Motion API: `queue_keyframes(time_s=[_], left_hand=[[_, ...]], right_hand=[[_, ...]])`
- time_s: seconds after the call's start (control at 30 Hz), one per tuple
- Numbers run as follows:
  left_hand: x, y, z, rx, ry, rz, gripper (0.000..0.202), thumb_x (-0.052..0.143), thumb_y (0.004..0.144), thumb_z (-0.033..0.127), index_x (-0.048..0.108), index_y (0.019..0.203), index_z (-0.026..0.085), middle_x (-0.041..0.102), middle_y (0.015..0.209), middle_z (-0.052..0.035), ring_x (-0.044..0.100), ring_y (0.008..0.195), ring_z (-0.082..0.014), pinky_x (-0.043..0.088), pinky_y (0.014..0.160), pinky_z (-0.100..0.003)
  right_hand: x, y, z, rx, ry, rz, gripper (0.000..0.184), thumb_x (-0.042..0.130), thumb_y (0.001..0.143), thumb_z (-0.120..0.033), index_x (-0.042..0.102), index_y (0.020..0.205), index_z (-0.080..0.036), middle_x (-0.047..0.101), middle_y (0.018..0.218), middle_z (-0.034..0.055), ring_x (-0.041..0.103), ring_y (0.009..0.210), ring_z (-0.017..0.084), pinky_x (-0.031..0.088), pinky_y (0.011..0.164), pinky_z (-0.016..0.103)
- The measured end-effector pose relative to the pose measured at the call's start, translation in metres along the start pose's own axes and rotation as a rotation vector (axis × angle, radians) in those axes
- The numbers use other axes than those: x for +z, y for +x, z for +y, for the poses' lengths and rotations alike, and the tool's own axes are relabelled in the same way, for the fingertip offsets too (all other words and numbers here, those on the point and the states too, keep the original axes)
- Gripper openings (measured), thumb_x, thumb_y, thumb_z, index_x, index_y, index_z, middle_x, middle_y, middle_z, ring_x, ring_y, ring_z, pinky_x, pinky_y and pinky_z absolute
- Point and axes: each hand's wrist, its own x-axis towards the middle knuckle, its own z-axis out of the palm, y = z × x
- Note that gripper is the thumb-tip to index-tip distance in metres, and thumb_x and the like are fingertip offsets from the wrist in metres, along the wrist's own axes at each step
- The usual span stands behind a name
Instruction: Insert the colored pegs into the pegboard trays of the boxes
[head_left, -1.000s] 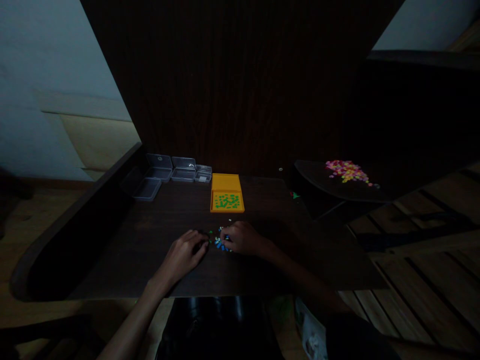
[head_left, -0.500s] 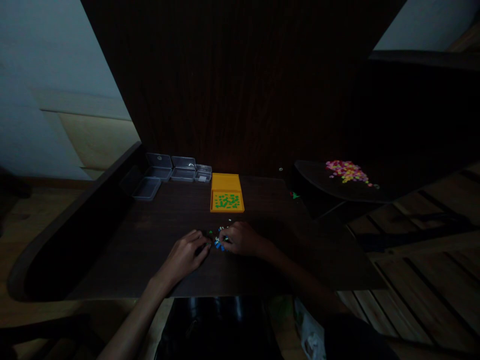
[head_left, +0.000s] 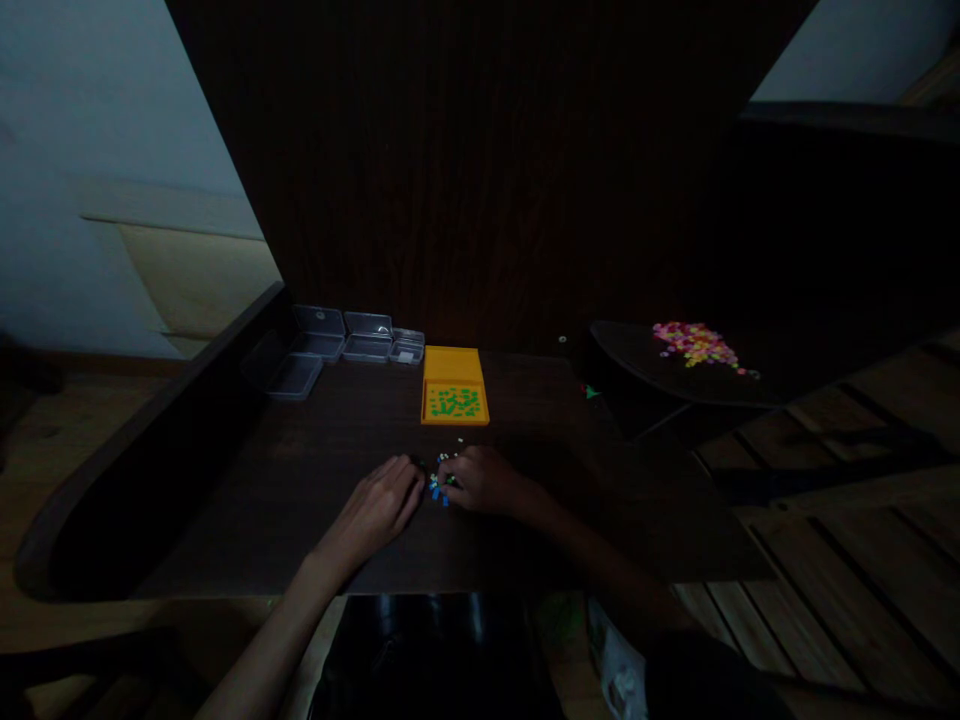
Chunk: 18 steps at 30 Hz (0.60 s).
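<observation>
A small pile of blue and white pieces [head_left: 436,490], like tiny plastic bricks or beads, lies on the dark wooden tabletop between my hands. My left hand [head_left: 382,497] rests on the wood at the pile's left edge, fingers curled under; whatever they hold is hidden. From the right, my right hand [head_left: 484,480] reaches over the pile, its thumb and fingers pinched together among the pieces. What sits in that pinch is too small and dark to make out. Just beyond the pile is an opened yellow box [head_left: 455,424] with many small green pieces [head_left: 456,402] inside.
Clear plastic cases [head_left: 294,378] with raised lids stand at the back left. Pink and yellow pieces [head_left: 697,345] are heaped on a dark curved ledge at right. A small green and red item [head_left: 590,391] lies near that ledge. A raised wooden side [head_left: 150,440] borders the left.
My left hand has shifted slightly right and its fingers have curled in, covering green bits at the pile's left edge. My right hand stays almost in place at the pile.
</observation>
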Motion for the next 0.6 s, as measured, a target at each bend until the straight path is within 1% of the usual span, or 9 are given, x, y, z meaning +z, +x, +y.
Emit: queue_keyframes(time_s=[0.13,0.2,0.27,0.37,0.47,0.53,0.6], left_hand=[[-0.005,0.004,0.001,-0.069,-0.132,0.026,0.017,0.039,0.095,0.025,0.053,0.088,0.019,0.059,0.087,-0.0053,0.059,0.083,-0.0195,0.051,0.077,-0.033],[-0.008,0.004,-0.001,-0.106,-0.199,0.073,0.014,0.042,0.094,0.026,0.053,0.089,0.019,0.06,0.087,-0.0048,0.06,0.083,-0.0185,0.05,0.078,-0.032],[-0.01,0.005,-0.004,-0.142,-0.24,0.126,0.013,0.044,0.093,0.026,0.055,0.089,0.019,0.062,0.085,-0.0041,0.061,0.081,-0.0177,0.05,0.077,-0.031],[-0.013,0.005,-0.01,-0.176,-0.262,0.194,0.013,0.048,0.09,0.027,0.058,0.086,0.019,0.065,0.082,-0.0033,0.063,0.077,-0.0169,0.05,0.073,-0.029],[-0.016,0.009,-0.015,-0.176,-0.256,0.259,0.014,0.052,0.088,0.029,0.061,0.084,0.018,0.067,0.08,-0.0028,0.064,0.075,-0.016,0.05,0.071,-0.026],[-0.019,0.014,-0.018,-0.16,-0.248,0.289,0.015,0.054,0.088,0.029,0.063,0.083,0.018,0.068,0.079,-0.0024,0.065,0.073,-0.0155,0.05,0.07,-0.026],[-0.021,0.021,-0.02,-0.138,-0.241,0.303,0.015,0.056,0.087,0.03,0.064,0.083,0.018,0.069,0.079,-0.0022,0.065,0.072,-0.0153,0.051,0.07,-0.026]], right_hand=[[0.0,-0.003,-0.005,0.024,-0.006,-0.009,0.017,0.055,0.089,-0.027,0.069,0.096,-0.02,0.07,0.088,0.0065,0.062,0.083,0.018,0.037,0.069,0.025],[0.0,-0.004,-0.006,0.028,0.009,0.007,0.016,0.056,0.087,-0.025,0.068,0.095,-0.019,0.07,0.088,0.0064,0.061,0.084,0.018,0.037,0.069,0.025],[0.0,-0.004,-0.004,0.023,0.054,0.036,0.014,0.057,0.086,-0.024,0.068,0.093,-0.018,0.07,0.085,0.0053,0.061,0.079,0.016,0.036,0.066,0.024],[-0.003,-0.001,0.004,-0.006,0.187,0.102,0.01,0.061,0.082,-0.02,0.067,0.089,-0.017,0.068,0.074,0.0018,0.059,0.066,0.012,0.036,0.062,0.022],[-0.011,0.002,0.015,-0.035,0.363,0.216,0.008,0.063,0.077,-0.015,0.067,0.085,-0.014,0.067,0.071,0.0006,0.057,0.062,0.009,0.037,0.061,0.019],[-0.017,0.005,0.024,-0.003,0.464,0.288,0.006,0.064,0.075,-0.015,0.068,0.079,-0.013,0.066,0.068,0.0001,0.055,0.058,0.008,0.037,0.059,0.019],[-0.022,0.01,0.034,0.071,0.567,0.319,0.007,0.065,0.073,-0.017,0.069,0.075,-0.013,0.061,0.058,-0.0025,0.05,0.052,0.007,0.036,0.054,0.019]])
